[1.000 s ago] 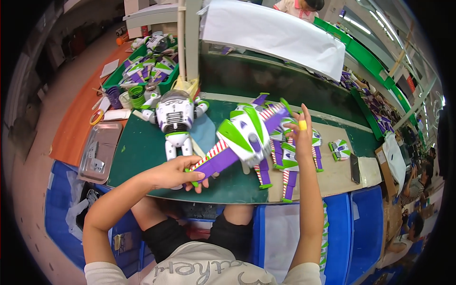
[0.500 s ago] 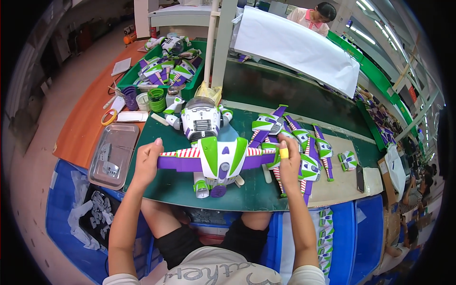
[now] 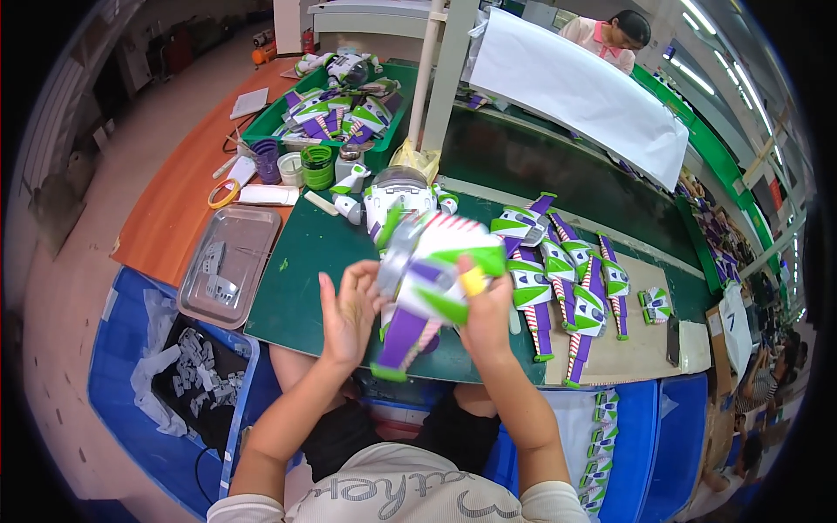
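Note:
A toy wing pack, white and green with purple, red-striped wings, is held tilted over the table and blurred by motion. My right hand grips its right side, a yellow band around one finger. Beside its grey left edge is my left hand, fingers spread and palm toward it; whether the fingertips touch it I cannot tell. Behind the pack a white and green toy figure body with a clear dome lies on the green table mat, partly hidden by the pack.
Several more wing packs lie on cardboard at the right. At the left are a metal tray, a purple cup and a green jar. A green bin full of toy parts stands behind. Blue crates flank my legs.
The wing pack has turned from level, wings outstretched, to a steep tilt. My left hand has let go of its wing and moved right; my right hand now grips nearer the pack's body.

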The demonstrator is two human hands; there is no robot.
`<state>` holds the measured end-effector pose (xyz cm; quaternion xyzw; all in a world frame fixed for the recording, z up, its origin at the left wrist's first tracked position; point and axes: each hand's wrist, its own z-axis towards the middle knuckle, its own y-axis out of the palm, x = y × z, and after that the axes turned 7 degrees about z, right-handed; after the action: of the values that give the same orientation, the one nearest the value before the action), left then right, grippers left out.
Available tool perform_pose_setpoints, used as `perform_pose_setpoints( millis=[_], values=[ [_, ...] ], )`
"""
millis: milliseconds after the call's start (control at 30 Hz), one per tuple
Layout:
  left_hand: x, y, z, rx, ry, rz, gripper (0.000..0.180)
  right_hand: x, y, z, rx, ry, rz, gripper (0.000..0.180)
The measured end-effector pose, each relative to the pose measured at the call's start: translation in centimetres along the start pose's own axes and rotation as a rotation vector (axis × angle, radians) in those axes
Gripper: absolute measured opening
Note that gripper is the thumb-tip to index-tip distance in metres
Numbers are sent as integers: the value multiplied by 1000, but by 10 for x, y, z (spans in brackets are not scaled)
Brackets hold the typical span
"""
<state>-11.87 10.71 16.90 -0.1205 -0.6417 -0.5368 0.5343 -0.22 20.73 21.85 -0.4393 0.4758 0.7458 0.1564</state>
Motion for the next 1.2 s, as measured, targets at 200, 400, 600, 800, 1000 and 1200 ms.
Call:
perform_pose_setpoints(
  millis=[200,400,600,800,1000,1200],
  values=[
    [12,-2,10,252,119,-381,64,-1,33,-14,-556,-424,-1061,51],
    [-13,-37,40,115,119,-344,42,18,41,-18,-637,-566,-1251,65],
    [-32,-23,48,508,-4,-354,32,32,27,24,-351,-673,-1287,64],
    [-77,-38,110,570,34,-69,39,66,21,130,-424,-645,-1202,53],
    [-66,-76,120,624,-63,-255,33,80,10,144,-523,-629,-1302,44],
    [-73,-78,158,266,-70,0,47,89,14,165,-353,-643,-1422,32]
  ],
)
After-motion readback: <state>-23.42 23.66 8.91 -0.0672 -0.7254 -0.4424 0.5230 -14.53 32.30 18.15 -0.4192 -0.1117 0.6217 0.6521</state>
